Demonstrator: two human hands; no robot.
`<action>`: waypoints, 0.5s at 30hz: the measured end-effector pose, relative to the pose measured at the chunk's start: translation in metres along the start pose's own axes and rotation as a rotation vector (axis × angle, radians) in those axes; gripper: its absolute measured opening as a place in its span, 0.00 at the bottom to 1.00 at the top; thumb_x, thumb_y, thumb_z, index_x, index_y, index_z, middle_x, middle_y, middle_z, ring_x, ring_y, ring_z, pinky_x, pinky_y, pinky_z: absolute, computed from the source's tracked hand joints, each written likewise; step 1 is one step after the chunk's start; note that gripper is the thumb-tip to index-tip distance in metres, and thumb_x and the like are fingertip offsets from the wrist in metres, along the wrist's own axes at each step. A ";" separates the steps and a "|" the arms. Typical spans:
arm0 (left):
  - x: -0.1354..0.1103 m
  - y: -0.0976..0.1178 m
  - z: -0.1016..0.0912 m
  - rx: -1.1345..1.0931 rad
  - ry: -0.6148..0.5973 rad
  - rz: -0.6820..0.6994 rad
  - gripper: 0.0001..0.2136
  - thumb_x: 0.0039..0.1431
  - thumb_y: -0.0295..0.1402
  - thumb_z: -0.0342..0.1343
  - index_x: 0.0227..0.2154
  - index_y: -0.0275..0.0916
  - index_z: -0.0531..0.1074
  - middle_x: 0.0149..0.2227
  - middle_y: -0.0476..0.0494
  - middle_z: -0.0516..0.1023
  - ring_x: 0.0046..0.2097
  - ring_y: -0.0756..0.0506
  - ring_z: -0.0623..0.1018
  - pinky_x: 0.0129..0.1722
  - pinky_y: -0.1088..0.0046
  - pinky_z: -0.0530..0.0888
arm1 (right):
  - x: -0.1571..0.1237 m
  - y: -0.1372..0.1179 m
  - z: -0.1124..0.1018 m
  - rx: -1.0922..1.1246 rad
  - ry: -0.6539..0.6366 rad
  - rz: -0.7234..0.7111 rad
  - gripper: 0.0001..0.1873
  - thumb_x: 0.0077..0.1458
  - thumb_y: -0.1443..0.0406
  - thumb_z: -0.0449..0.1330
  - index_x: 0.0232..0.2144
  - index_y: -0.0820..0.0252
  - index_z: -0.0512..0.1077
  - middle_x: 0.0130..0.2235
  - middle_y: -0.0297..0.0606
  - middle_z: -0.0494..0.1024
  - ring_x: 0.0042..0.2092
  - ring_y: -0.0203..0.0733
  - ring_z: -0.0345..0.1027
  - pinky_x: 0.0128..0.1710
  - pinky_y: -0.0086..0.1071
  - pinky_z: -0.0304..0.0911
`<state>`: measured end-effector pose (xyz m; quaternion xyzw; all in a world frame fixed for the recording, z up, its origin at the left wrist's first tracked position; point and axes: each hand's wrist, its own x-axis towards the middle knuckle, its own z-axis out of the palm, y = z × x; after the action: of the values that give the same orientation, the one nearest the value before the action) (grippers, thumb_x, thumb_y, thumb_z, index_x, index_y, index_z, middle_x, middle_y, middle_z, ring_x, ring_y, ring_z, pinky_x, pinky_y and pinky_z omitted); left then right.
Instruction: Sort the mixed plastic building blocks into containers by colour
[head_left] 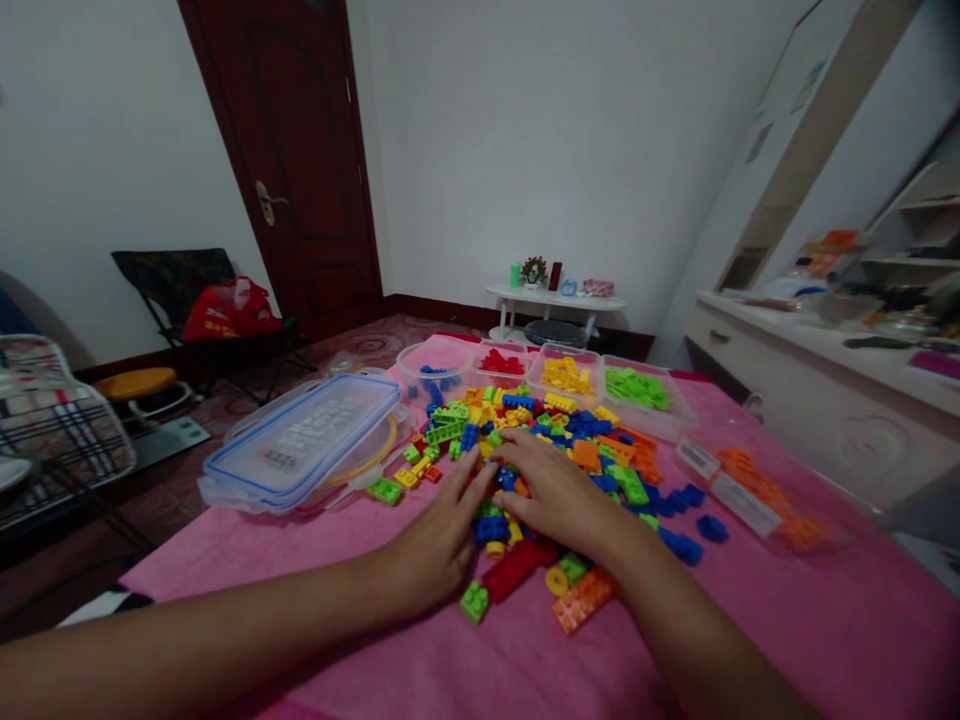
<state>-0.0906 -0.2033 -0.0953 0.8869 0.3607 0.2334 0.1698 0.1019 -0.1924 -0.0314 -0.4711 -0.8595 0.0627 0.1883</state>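
A mixed pile of toy building bricks (585, 425) in green, yellow, blue, red and orange lies across the middle of the pink-covered table. Against its near left side rests my left hand (439, 535), its fingers stretched forward beside a blue brick (469, 437). My right hand (559, 490) reaches over the pile with fingers apart and a little bent, their tips close to those of the left hand. Between and below the hands lie a long red brick (510, 572), a green brick (475, 602) and an orange brick (583, 603). Neither hand visibly holds a brick.
Behind the pile stand clear containers with blue bricks (436, 383), red bricks (502, 362), yellow bricks (568, 376) and green bricks (637, 388). A container of orange bricks (772, 497) is at right. Blue-rimmed lids (300, 440) lie stacked at left on the pink cloth (315, 570).
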 end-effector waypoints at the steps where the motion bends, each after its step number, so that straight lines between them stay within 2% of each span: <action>1: 0.011 0.000 0.001 -0.032 -0.010 0.008 0.44 0.48 0.18 0.46 0.64 0.50 0.32 0.68 0.47 0.31 0.67 0.41 0.39 0.64 0.53 0.52 | 0.000 0.005 -0.005 -0.017 0.017 0.023 0.19 0.51 0.63 0.60 0.46 0.59 0.69 0.54 0.46 0.67 0.55 0.48 0.61 0.54 0.41 0.56; 4: 0.042 0.002 0.000 -0.096 -0.035 0.065 0.41 0.49 0.20 0.49 0.65 0.47 0.40 0.68 0.43 0.37 0.67 0.40 0.42 0.63 0.54 0.54 | -0.001 0.022 -0.016 -0.071 0.049 0.098 0.15 0.51 0.64 0.58 0.42 0.60 0.71 0.47 0.45 0.72 0.50 0.46 0.65 0.50 0.38 0.59; 6: 0.058 0.005 -0.008 -0.110 -0.061 0.103 0.36 0.51 0.24 0.52 0.64 0.45 0.48 0.67 0.41 0.42 0.66 0.38 0.46 0.62 0.56 0.56 | -0.002 0.034 -0.021 -0.104 0.040 0.154 0.13 0.51 0.65 0.58 0.40 0.60 0.72 0.45 0.43 0.73 0.48 0.46 0.67 0.48 0.37 0.60; 9: 0.073 0.007 -0.031 -0.110 -0.165 0.194 0.27 0.52 0.30 0.55 0.57 0.45 0.63 0.62 0.42 0.58 0.62 0.39 0.61 0.59 0.61 0.61 | -0.005 0.048 -0.026 -0.147 0.020 0.243 0.12 0.50 0.65 0.58 0.39 0.58 0.73 0.43 0.41 0.76 0.45 0.45 0.69 0.45 0.36 0.61; 10: 0.076 0.005 -0.040 -0.109 -0.165 0.203 0.23 0.53 0.32 0.55 0.54 0.45 0.67 0.59 0.43 0.65 0.58 0.41 0.66 0.58 0.63 0.64 | -0.006 0.050 -0.027 -0.158 0.032 0.266 0.12 0.50 0.64 0.58 0.39 0.58 0.74 0.42 0.42 0.76 0.45 0.45 0.69 0.44 0.36 0.61; 11: 0.079 0.000 -0.048 -0.094 -0.121 0.176 0.19 0.54 0.34 0.54 0.51 0.44 0.70 0.55 0.44 0.69 0.55 0.42 0.70 0.56 0.64 0.65 | -0.006 0.051 -0.028 -0.166 0.055 0.280 0.12 0.50 0.64 0.58 0.39 0.58 0.74 0.42 0.42 0.76 0.45 0.46 0.69 0.44 0.36 0.61; 12: 0.080 -0.007 -0.054 -0.055 -0.026 0.114 0.17 0.55 0.35 0.53 0.48 0.43 0.72 0.53 0.44 0.72 0.54 0.43 0.71 0.55 0.65 0.66 | -0.005 0.050 -0.029 -0.167 0.085 0.287 0.12 0.51 0.63 0.58 0.39 0.58 0.74 0.43 0.43 0.76 0.45 0.46 0.69 0.44 0.36 0.61; 15: 0.080 -0.037 -0.061 0.158 0.321 -0.124 0.19 0.57 0.36 0.51 0.52 0.40 0.68 0.55 0.40 0.69 0.57 0.41 0.66 0.58 0.61 0.62 | -0.002 0.042 -0.031 -0.143 0.150 0.271 0.12 0.51 0.62 0.58 0.38 0.57 0.75 0.43 0.42 0.77 0.45 0.45 0.70 0.44 0.35 0.61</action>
<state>-0.0936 -0.1124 -0.0390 0.8248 0.4545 0.3319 0.0540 0.1474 -0.1734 -0.0152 -0.5983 -0.7739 -0.0091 0.2075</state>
